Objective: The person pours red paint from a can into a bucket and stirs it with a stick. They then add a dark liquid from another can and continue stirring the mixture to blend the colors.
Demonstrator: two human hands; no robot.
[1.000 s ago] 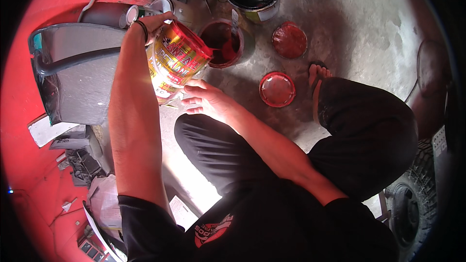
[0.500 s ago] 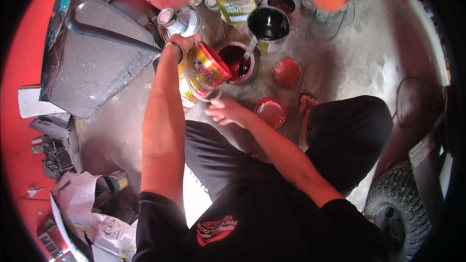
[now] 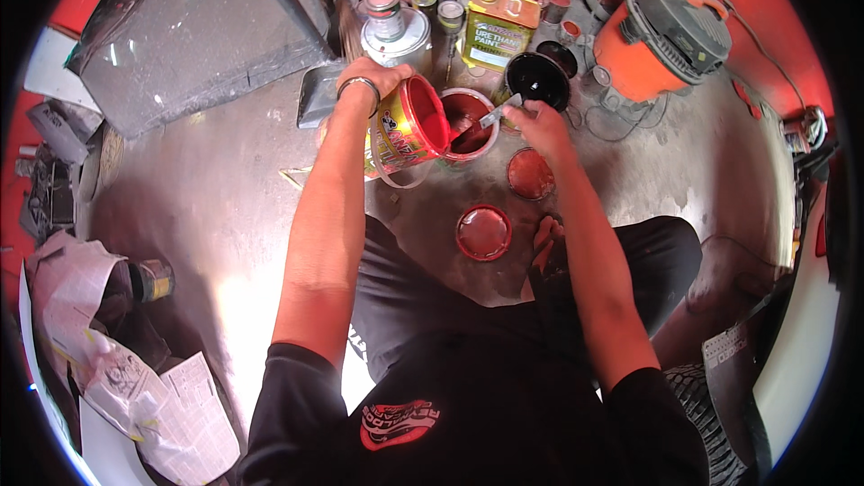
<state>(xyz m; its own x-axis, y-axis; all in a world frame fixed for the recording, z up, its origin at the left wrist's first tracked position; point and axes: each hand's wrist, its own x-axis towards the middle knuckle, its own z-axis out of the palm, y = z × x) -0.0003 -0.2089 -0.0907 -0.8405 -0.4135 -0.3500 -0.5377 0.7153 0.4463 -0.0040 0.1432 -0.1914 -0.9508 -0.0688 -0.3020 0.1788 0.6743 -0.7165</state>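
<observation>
My left hand [image 3: 376, 79] grips the upper rim of a yellow and red paint can [image 3: 385, 130], tilted to the right with its red-smeared mouth close beside an open bucket [image 3: 464, 92] of dark red paint. The can's wire-like handle hangs down. Between the fingers of my right hand [image 3: 543, 129] is the upper end of a flat, pale stir stick [image 3: 500, 112]. Its lower end, coated dark red, reaches into the bucket. No stream of paint can be made out between can and bucket.
Two red-stained round lids [image 3: 483, 232] lie near my feet. A black-lined container [image 3: 537, 81], a yellow-green rectangular tin [image 3: 501, 29] and a white bucket [image 3: 396, 43] topped by a small can stand behind. An orange vacuum [image 3: 641, 47] is at far right, newspaper [image 3: 175, 409] at left.
My right hand has moved from below the can up to the stir stick and taken hold of it. The can has tipped further towards the bucket. The view has shifted.
</observation>
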